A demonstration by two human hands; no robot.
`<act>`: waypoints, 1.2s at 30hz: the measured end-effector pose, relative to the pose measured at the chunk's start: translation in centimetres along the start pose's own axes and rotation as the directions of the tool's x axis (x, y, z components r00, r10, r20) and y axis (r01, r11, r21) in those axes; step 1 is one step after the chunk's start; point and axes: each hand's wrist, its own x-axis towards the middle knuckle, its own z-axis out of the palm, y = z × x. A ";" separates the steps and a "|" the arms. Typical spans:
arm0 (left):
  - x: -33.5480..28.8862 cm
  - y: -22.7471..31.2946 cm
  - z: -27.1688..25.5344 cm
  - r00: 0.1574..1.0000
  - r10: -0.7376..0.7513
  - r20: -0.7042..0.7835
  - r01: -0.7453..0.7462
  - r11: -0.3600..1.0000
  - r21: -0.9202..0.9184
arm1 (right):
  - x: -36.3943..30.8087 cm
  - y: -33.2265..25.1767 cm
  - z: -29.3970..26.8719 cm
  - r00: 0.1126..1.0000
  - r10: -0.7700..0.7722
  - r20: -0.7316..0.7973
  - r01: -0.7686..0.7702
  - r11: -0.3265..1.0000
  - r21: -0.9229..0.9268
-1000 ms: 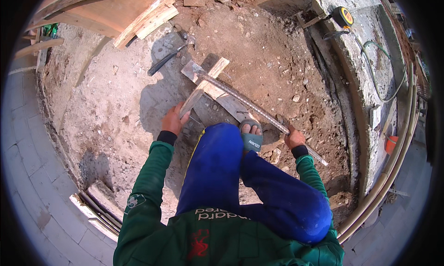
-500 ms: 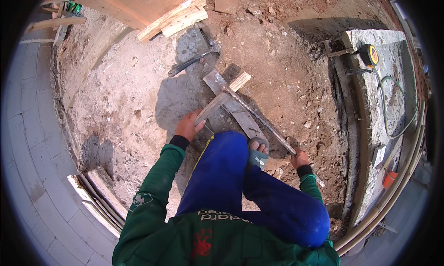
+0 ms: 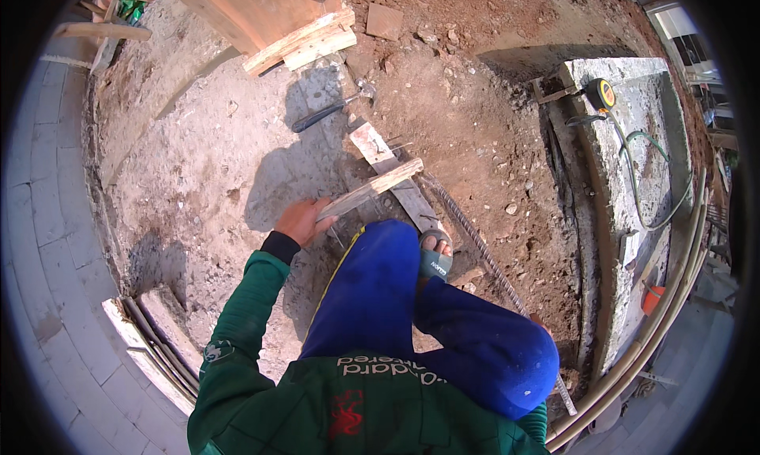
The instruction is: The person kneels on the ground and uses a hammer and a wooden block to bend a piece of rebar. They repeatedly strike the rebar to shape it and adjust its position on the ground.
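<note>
The bar (image 3: 480, 244) is ribbed metal — the stick (image 3: 370, 190) rough, matt wood

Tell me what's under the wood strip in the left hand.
The wood strip, held in the left hand, crosses over a flat board. The board shows on both sides of it; the stretch directly beneath is covered, so whether they touch cannot be told.

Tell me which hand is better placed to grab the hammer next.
Probably the left hand: it is nearer the hammer, though it holds the short wooden strip. The right hand, mostly hidden by the knee, is farther off, at the ribbed metal bar.
</note>
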 end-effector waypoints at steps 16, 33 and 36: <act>-2.7 -14.4 -0.9 0.845 -0.291 -0.449 0.278 0.956 -0.098 | 8.1 -3.7 11.6 0.961 -0.175 -0.215 0.241 0.910 0.338; 12.0 0.2 -4.3 0.892 -0.245 -0.379 0.045 0.884 -0.464 | 10.9 -20.1 -8.5 0.695 -0.681 -0.228 0.644 0.450 0.619; 6.9 8.3 -3.2 0.846 -0.263 -0.465 -0.096 0.782 -0.616 | 9.6 -25.9 -14.2 0.574 -0.811 -0.115 0.642 0.359 0.677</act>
